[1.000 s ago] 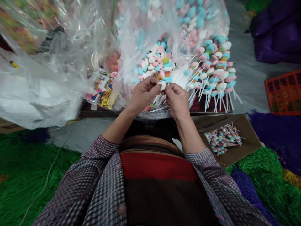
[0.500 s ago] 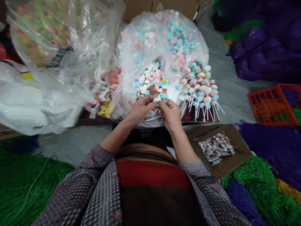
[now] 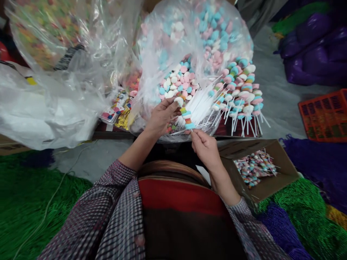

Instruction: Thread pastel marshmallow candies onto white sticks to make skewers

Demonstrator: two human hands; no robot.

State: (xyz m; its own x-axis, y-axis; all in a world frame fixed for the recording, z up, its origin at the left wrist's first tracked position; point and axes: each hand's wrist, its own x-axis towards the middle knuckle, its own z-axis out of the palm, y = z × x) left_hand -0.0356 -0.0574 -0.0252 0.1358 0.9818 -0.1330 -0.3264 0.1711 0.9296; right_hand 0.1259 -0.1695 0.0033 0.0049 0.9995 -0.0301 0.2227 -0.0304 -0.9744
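1. At the front edge of the desk, the right hand pinches the bare lower end of a candy skewer. The grip is closed on the stick between thumb and fingertips, and the skewer rises tilted toward the left hand.
2. The left hand pinches a white marshmallow candy between thumb and forefinger, grip closed on it, at the top end of the skewer. Whether the piece is already on the stick tip cannot be told.
3. Directly behind both hands stands the open clear bag of pink, blue and white candies. A bundle of bare white sticks lies at its mouth, touching the loose pieces.
4. To the right of the bundle, finished skewers lie fanned on the desk. A cardboard box holding wrapped skewers sits lower right, beside the right forearm.
5. Risk, judged: the skewer is held only at its end, so pressure from the left hand could bend the stick or push it off axis.
6. Risk, judged: an off-centre push could split the soft piece or drop it among the loose pieces.
7. Risk, judged: stacked pieces may slide down toward the right-hand grip if the pinch loosens.
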